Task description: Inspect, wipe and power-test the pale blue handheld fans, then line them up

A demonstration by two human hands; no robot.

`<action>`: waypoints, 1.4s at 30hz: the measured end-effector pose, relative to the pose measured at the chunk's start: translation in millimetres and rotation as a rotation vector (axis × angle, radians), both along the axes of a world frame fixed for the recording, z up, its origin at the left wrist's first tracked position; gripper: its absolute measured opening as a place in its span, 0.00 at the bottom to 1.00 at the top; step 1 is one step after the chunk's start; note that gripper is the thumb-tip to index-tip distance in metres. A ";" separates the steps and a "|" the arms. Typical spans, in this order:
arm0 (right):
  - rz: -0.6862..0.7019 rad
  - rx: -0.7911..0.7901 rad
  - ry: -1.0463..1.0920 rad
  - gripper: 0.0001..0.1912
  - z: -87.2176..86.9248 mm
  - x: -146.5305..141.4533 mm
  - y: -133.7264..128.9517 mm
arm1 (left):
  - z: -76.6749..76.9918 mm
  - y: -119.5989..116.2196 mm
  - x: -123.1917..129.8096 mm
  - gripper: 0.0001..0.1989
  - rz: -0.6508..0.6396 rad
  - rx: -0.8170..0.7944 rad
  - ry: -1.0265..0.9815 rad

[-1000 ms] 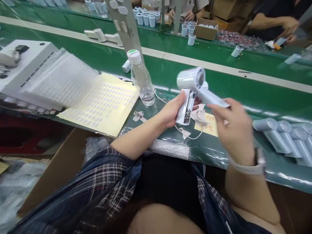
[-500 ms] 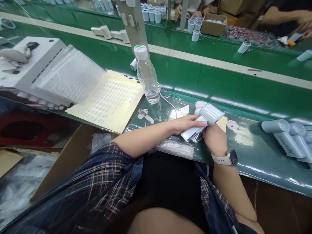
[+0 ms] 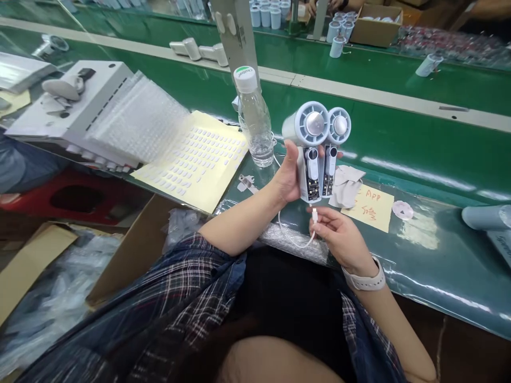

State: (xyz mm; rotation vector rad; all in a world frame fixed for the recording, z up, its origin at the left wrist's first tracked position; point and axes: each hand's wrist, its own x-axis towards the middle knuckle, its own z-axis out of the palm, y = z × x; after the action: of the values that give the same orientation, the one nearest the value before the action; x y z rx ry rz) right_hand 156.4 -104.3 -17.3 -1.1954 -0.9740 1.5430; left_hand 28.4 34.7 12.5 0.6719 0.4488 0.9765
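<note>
Two pale blue handheld fans stand upright side by side in my left hand [image 3: 290, 173], which is wrapped around their handles. The left fan [image 3: 306, 125] is nearer and looks larger than the right fan [image 3: 339, 126]. Both handles are open at the front, showing batteries and circuit boards inside. Between the fingertips of my right hand [image 3: 345, 239] is the white plug of a charging cable [image 3: 314, 215], just below the bottom of the left fan's handle. Plug and handle look slightly apart. The cable loops down and back to the left.
A water bottle [image 3: 255, 125] stands left of the fans, near a yellow sticker sheet [image 3: 199, 159] and bubble wrap [image 3: 139, 117]. A crumpled white paper [image 3: 346, 186] and a handwritten yellow note [image 3: 373, 207] lie to the right. More fans [image 3: 485, 218] rest at the right edge. A green conveyor [image 3: 399, 122] runs behind.
The fans have been turned upright, so their round fronts and open handles now face me. My right hand has come away from them and holds the cable plug below. The view has shifted left.
</note>
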 end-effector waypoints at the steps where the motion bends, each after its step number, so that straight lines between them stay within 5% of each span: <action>1: -0.009 0.018 0.000 0.24 -1.5 -1.9 2.0 | 0.1 -1.3 0.8 0.42 0.013 -0.008 0.008; 5: -0.031 0.109 -0.034 0.17 -7.4 -7.1 5.3 | -0.6 -4.0 1.4 0.43 0.001 -0.005 -0.020; 11: -0.184 0.209 -0.041 0.19 -6.4 -22.7 1.4 | 2.5 -6.0 -0.1 0.45 0.014 0.000 0.011; 18: -0.258 0.211 0.094 0.20 1.2 -46.4 -4.0 | -16.9 -17.2 6.3 0.48 0.055 0.126 0.046; 23: -0.226 0.210 0.046 0.21 1.3 -36.6 -3.0 | -15.5 -19.5 5.6 0.47 0.028 0.195 0.016; 34: -0.236 0.457 -0.400 0.22 -0.5 -23.9 -6.8 | 4.9 -17.3 0.3 0.46 -0.043 -0.043 -0.178; 42: -0.389 0.352 -0.178 0.20 -6.1 -23.4 -6.9 | -12.1 -16.7 1.0 0.48 -0.130 0.157 -0.114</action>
State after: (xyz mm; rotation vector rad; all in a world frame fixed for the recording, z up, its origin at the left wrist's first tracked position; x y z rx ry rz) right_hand 133.0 -111.1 -23.5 -1.1949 -1.0075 0.9296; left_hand 29.3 18.0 0.4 0.7730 0.2271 0.9274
